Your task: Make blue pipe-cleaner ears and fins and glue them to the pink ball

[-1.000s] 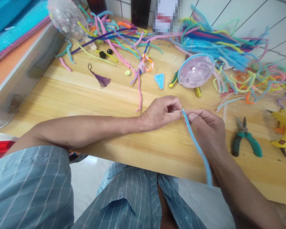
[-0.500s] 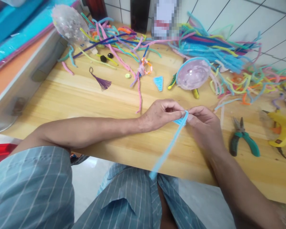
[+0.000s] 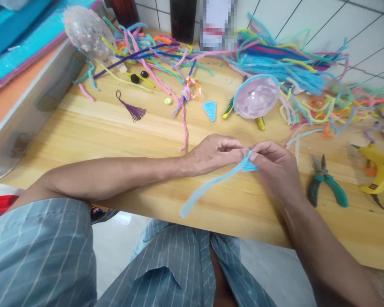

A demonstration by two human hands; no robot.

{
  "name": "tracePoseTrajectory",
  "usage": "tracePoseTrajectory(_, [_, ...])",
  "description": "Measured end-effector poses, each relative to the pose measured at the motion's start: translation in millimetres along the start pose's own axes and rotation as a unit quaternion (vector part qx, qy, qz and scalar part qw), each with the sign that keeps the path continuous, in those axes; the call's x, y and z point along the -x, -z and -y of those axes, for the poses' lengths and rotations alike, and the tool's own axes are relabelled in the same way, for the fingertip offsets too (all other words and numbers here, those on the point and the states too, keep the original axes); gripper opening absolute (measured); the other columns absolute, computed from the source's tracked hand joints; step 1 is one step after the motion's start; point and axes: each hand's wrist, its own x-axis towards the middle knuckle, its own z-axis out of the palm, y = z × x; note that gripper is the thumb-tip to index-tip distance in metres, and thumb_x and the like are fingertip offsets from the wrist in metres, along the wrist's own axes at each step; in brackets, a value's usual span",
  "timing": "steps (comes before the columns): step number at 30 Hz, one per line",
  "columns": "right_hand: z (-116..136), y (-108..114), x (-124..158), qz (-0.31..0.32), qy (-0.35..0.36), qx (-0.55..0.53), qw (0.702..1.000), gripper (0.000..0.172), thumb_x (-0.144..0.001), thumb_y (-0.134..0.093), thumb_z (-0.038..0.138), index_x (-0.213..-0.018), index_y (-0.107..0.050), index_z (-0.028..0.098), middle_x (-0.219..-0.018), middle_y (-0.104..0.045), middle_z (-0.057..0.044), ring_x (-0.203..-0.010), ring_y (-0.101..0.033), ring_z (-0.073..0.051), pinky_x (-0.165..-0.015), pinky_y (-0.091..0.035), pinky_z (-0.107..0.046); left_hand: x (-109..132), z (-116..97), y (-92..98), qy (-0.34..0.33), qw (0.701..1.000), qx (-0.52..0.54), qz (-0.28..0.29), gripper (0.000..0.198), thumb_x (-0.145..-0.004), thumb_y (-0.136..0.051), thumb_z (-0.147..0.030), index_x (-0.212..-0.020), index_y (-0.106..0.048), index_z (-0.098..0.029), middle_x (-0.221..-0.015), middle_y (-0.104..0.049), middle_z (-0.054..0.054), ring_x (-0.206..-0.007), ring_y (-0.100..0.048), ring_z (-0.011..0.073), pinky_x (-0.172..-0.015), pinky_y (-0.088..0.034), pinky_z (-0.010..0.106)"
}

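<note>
Pinching a blue strip [image 3: 216, 182], fingers [image 3: 259, 160] partly hide a ribbed piece [image 3: 250, 166].

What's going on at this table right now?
A person's left hand and right hand meet at the fingertips, holding a light blue strip and a ridged blue piece between them. The strip's free end is loose. A blue wedge lies beyond the hands; pliers and a yellow glue gun lie to the right.

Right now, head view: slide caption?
Left hand and right hand hold a blue fuzzy strip, loose end pointing left, green-handled pliers at right.
</note>
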Motion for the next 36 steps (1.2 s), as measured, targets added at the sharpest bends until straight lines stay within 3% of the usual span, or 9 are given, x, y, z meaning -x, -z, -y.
tracePoseTrajectory(4, [3,0,0,-0.006,0.021,0.046,0.999,0.031,-0.077,-0.098,0.044,-0.081,-0.073,0.027,-0.072,-0.069,0.002,-0.063,-0.061,-0.014,-0.059,-0.052,-0.029,0,-2,-1.9,0.03,0.999,0.001,-0.012,0.042,-0.089,-0.084,-0.056,-0.089,-0.083,-0.014,-0.085,-0.076,0.001,-0.082,-0.067,0.0128,-0.078,-0.052,0.025])
tracePoseTrajectory(10, [7,-3,0,-0.011,0.031,0.057,0.998,0.03,-0.074,-0.099,0.042,-0.081,-0.074,0.027,-0.069,-0.07,0.003,-0.06,-0.061,-0.013,-0.059,-0.053,-0.028,-5,9,-0.3,0.025,0.999,0.04,-0.011,0.041,-0.081,-0.093,-0.051,-0.099,-0.086,-0.014,-0.099,-0.084,0.006,-0.091,-0.074,0.0157,-0.089,-0.059,0.03])
tracePoseTrajectory(17, [13,2,1,-0.009,0.012,0.074,0.997,0.026,-0.073,-0.098,0.041,-0.081,-0.078,0.027,-0.07,-0.073,0.002,-0.061,-0.062,-0.013,-0.058,-0.053,-0.028,-6,9,3.7,0.02,1.0,0.01,-0.01,0.033,-0.085,-0.09,-0.043,-0.099,-0.085,-0.013,-0.098,-0.084,0.006,-0.089,-0.075,0.015,-0.086,-0.06,0.028])
tracePoseTrajectory(23, [21,4,0,0.025,-0.015,0.073,0.997,0.028,-0.072,-0.099,0.044,-0.08,-0.078,0.027,-0.07,-0.073,0.002,-0.06,-0.061,-0.013,-0.057,-0.052,-0.028,-5,5,2.7,-0.003,0.998,-0.063,0.001,0.019,-0.094,-0.08,-0.032,-0.098,-0.083,-0.013,-0.091,-0.081,0.004,-0.081,-0.07,0.0125,-0.076,-0.054,0.024])
tracePoseTrajectory(28, [18,6,-3,0.046,0.002,0.1,0.994,0.026,-0.076,-0.096,0.044,-0.079,-0.077,0.027,-0.071,-0.074,0.001,-0.062,-0.063,-0.015,-0.059,-0.055,-0.03,-2,4,0.7,-0.021,0.989,-0.146,-0.002,0.017,-0.099,-0.068,-0.026,-0.099,-0.08,-0.014,-0.083,-0.076,0.001,-0.074,-0.062,0.0108,-0.069,-0.047,0.022])
tracePoseTrajectory(36, [18,10,-2,0.072,0.002,0.15,0.986,0.027,-0.083,-0.09,0.047,-0.078,-0.074,0.026,-0.07,-0.069,0.001,-0.061,-0.058,-0.014,-0.058,-0.05,-0.029,0,1,-2.0,-0.052,0.967,-0.249,-0.019,0.014,-0.099,-0.07,-0.024,-0.093,-0.08,-0.016,-0.082,-0.077,0.001,-0.076,-0.064,0.0119,-0.07,-0.043,0.024])
